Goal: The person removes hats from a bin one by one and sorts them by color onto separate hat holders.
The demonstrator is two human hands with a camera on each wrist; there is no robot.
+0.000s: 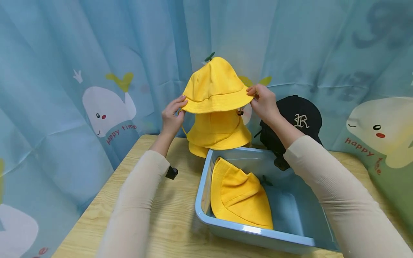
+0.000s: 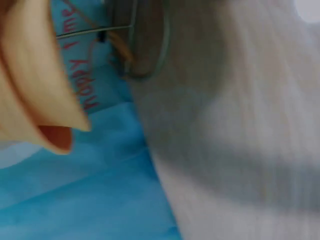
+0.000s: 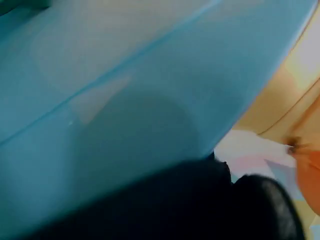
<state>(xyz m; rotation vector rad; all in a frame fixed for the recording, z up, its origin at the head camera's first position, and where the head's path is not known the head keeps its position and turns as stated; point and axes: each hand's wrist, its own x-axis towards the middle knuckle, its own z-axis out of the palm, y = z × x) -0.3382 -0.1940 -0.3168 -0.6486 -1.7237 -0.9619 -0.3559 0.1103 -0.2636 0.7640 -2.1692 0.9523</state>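
Note:
Both hands hold a yellow bucket hat (image 1: pixel 214 84) by opposite sides of its brim, with a small green sprout behind its crown. My left hand (image 1: pixel 172 114) pinches the left edge of the brim. On the right edge, my right hand (image 1: pixel 264 102) pinches it between thumb and fingers. Right below, another yellow bucket hat (image 1: pixel 219 130) sits with one more brim showing under it. In the left wrist view, yellow hat brims (image 2: pixel 45 75) appear at the left, blurred. Neither wrist view shows the fingers.
A blue plastic bin (image 1: pixel 200 200) stands in front, with a folded yellow hat (image 1: pixel 242 200) in its left part. Behind the bin at the right is a black cap (image 1: pixel 301 116) with a letter R. A blue curtain (image 1: pixel 155 43) hangs behind the wooden table (image 1: pixel 174 215).

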